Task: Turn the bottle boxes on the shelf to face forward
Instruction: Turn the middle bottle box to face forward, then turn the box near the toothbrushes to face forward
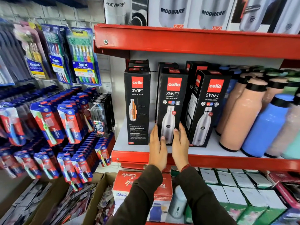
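Three black Cello Swift bottle boxes stand in the front row of the white shelf (203, 151) with red edging. The left box (137, 108) shows a side panel with a cutaway bottle and small text. The middle box (172, 101) shows its front with a steel bottle picture. The right box (209, 108) is angled, front and side both visible. My left hand (157, 148) presses the middle box's lower left edge, and my right hand (180, 146) holds its lower right edge. More black boxes stand behind.
Peach bottles (240, 117) and blue bottles (266, 127) crowd the shelf's right side. Modware boxes (172, 12) fill the shelf above. Toothbrush packs (82, 59) hang on the left wall. Cartons and a red box (146, 182) sit below.
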The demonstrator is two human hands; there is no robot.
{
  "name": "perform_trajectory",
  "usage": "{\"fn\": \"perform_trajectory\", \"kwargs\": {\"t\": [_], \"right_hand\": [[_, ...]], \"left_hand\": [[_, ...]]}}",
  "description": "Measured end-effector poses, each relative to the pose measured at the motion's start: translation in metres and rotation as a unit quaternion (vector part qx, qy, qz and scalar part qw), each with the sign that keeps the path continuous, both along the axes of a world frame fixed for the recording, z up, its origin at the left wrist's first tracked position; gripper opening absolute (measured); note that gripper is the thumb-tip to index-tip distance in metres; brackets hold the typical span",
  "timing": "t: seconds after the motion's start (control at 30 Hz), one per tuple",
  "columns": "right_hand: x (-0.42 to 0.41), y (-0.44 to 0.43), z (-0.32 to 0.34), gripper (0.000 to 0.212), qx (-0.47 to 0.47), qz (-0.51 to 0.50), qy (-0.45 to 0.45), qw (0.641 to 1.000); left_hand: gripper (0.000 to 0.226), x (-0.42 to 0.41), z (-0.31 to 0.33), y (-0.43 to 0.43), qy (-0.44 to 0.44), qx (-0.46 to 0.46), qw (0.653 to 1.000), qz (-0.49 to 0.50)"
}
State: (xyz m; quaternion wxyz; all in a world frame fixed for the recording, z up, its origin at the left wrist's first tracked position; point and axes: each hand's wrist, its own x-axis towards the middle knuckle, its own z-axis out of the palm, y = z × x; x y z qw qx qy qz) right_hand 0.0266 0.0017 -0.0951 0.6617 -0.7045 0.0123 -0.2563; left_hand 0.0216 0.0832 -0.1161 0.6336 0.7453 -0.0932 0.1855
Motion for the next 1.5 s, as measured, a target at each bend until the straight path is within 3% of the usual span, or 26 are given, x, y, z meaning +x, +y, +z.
{"fn": "perform_trajectory", "kwargs": {"t": [0.2, 0.37, 0.47, 0.6, 0.73, 0.93, 1.07, 1.17, 1.3, 1.5], "right_hand": [[-0.001, -0.004, -0.003, 0.046, -0.011, 0.000, -0.010, 1.000], [-0.017, 0.008, -0.006, 0.032, -0.012, -0.093, -0.124, 0.988], [-0.022, 0.022, -0.004, 0.030, -0.051, -0.052, -0.158, 0.985], [-0.017, 0.047, -0.002, 0.040, -0.093, 0.092, -0.092, 0.987], [-0.006, 0.071, -0.005, 0.048, -0.099, 0.164, 0.000, 0.982], [0.009, 0.086, -0.003, 0.049, -0.062, 0.135, 0.041, 0.988], [0.012, 0.088, -0.008, 0.055, -0.087, 0.124, 0.035, 0.988], [0.013, 0.089, -0.006, 0.070, -0.124, 0.104, 0.023, 0.987], [0.018, 0.090, 0.002, 0.090, -0.145, 0.093, 0.010, 0.985], [0.023, 0.094, 0.009, 0.085, -0.140, 0.057, -0.022, 0.988]], "left_hand": [[0.052, -0.003, 0.001, 0.000, -0.006, 0.006, 1.000, 0.006], [0.045, -0.020, 0.008, 0.011, -0.076, -0.001, 0.995, 0.060], [0.041, -0.021, 0.011, 0.030, -0.121, -0.012, 0.984, 0.127], [0.044, -0.009, 0.015, 0.060, -0.127, -0.011, 0.971, 0.204], [0.052, 0.007, 0.015, 0.087, -0.085, 0.002, 0.978, 0.190], [0.040, 0.023, 0.017, 0.111, 0.021, -0.067, 0.993, 0.091], [0.038, 0.024, 0.016, 0.117, 0.010, -0.111, 0.990, 0.081], [0.041, 0.023, 0.015, 0.121, 0.007, -0.175, 0.981, 0.080], [0.045, 0.019, 0.022, 0.126, -0.005, -0.192, 0.976, 0.101], [0.043, 0.015, 0.025, 0.126, -0.015, -0.198, 0.972, 0.125]]}}
